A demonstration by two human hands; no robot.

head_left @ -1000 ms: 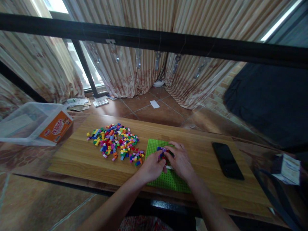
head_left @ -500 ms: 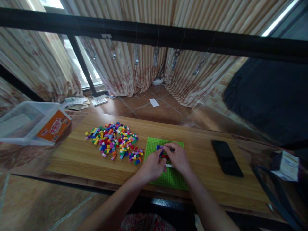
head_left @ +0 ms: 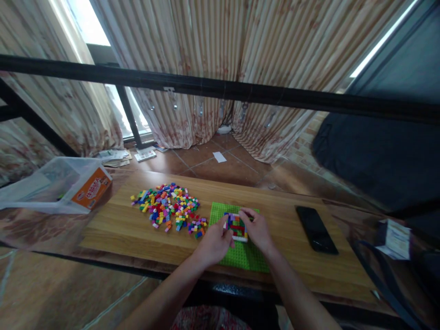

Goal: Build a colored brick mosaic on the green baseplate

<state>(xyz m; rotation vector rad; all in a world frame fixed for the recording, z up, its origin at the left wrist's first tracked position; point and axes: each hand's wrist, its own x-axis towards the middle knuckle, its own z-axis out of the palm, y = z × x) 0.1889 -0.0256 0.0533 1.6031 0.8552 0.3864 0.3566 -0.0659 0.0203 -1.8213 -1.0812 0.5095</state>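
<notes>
A small build of toy bricks [head_left: 237, 228], with red, white, purple and orange pieces, sits on a green baseplate [head_left: 245, 260]. My left hand [head_left: 215, 243] lies against the build's left side, thumb and index finger apart, and nothing shows between them. At the build's upper right corner is my right hand [head_left: 257, 229], its fingers curled with the index finger and thumb close together. Whatever lies between those fingertips is hidden. Left of the baseplate spreads a pile of loose toy bricks [head_left: 172, 204] in many colours.
The bricks and baseplate rest on a wooden board [head_left: 137, 245]. A black phone [head_left: 316, 229] lies to the right. A clear plastic bin [head_left: 62, 183] with an orange label stands at the far left. Behind run a dark metal bar [head_left: 206, 92] and striped curtains [head_left: 206, 36].
My hands have drawn apart, uncovering more of the brick build. The right hand's fingertips have shifted to the build's upper right corner. The camera view has tilted upward somewhat.
</notes>
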